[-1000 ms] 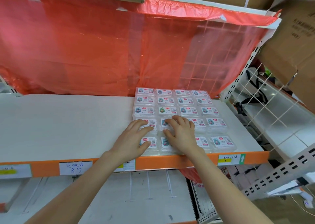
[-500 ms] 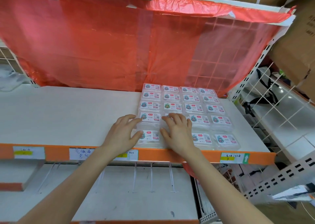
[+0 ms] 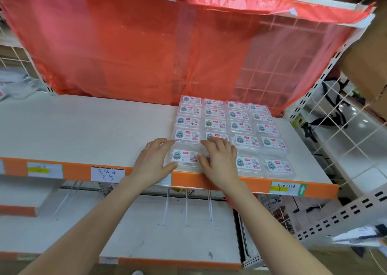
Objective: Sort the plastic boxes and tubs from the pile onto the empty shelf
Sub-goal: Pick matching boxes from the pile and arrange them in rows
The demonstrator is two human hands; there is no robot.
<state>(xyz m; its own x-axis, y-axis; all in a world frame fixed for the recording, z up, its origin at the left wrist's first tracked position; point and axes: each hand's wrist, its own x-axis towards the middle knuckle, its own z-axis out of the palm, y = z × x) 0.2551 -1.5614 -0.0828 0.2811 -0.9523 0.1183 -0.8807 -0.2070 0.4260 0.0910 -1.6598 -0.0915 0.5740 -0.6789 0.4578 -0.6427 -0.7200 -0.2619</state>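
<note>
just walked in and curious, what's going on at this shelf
A person is tidying small clear plastic boxes with white labels, laid in a four-by-five block at the right end of a white shelf with an orange front edge. The left hand touches the front-left box; the right hand rests flat on the boxes beside it.

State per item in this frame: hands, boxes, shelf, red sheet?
left hand: open, fingers against the left side of the front-left box
right hand: open, flat on the second column's front boxes
plastic boxes: labels up, flat, tight grid of four columns by five rows
shelf: holds the boxes on its right part
red plastic sheet: hanging behind the shelf
</note>
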